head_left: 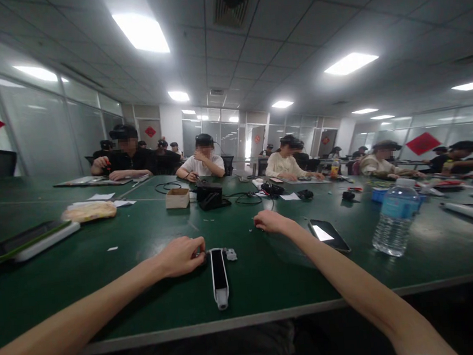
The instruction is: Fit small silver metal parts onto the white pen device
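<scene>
A slim white device with a long black panel (219, 272) lies on the green table in front of me, its narrow end toward the near edge. Beside its upper right is a small grey part (231, 254). My left hand (184, 256) rests at the device's upper left, fingers curled in; anything between the fingertips is hidden. Farther out and to the right, my right hand (272, 222) reaches down to the tabletop with its fingers bent together. Whatever it may hold there is too small or covered to make out.
A phone (328, 234) and a water bottle (395, 221) stand right of my right arm. Ahead are a cardboard box (177, 198), a black stand (210, 195) and cables. On the left lie a plastic-wrapped bundle (92, 211) and a green-edged tray (22, 240). Several people sit across the table.
</scene>
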Motion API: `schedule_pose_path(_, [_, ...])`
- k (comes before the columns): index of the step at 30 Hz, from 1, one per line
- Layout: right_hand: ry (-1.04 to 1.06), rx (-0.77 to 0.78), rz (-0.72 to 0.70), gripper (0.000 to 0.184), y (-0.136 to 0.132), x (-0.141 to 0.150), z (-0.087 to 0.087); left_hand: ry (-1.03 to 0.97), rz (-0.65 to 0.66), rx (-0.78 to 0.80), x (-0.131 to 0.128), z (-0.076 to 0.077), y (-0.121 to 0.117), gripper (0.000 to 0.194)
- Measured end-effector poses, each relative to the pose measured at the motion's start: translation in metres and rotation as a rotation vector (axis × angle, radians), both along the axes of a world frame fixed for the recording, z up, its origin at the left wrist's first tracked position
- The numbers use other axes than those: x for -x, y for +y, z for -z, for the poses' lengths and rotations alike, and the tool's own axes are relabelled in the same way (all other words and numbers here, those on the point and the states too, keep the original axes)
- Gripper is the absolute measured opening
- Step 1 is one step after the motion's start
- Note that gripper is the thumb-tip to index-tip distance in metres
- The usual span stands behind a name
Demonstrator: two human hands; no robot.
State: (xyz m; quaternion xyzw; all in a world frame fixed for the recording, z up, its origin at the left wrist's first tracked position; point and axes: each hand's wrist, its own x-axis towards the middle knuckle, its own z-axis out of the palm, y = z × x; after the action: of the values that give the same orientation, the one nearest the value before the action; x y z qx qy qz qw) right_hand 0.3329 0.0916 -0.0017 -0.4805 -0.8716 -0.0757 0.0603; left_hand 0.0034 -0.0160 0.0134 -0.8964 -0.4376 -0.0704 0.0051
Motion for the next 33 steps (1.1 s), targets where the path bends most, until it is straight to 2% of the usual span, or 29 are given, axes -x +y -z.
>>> schedule_pose_path(10, [-0.053, -0.025, -0.016, 0.016, -0.016, 0.017, -0.011, 0.004, 0.015, 0.007, 0.001, 0.001, 0.001, 0.02])
schedule_pose_path(15, [-0.028, -0.05, -0.089, 0.014, -0.024, 0.026, -0.017, 0.009, 0.017, 0.003, 0.001, 0.0, 0.001, 0.02])
schedule_pose_path(22, [0.01, -0.071, -0.158, 0.016, -0.028, 0.032, -0.016, 0.024, 0.01, 0.002, -0.001, 0.001, 0.002, 0.02])
schedule_pose_path(28, [-0.029, -0.108, -0.098, 0.02, -0.03, 0.035, -0.017, 0.014, 0.027, -0.004, 0.001, 0.001, 0.002, 0.02])
schedule_pose_path(33, [-0.126, -0.044, 0.063, 0.024, -0.016, 0.012, -0.018, 0.014, 0.026, -0.008, 0.0, 0.001, 0.002, 0.02])
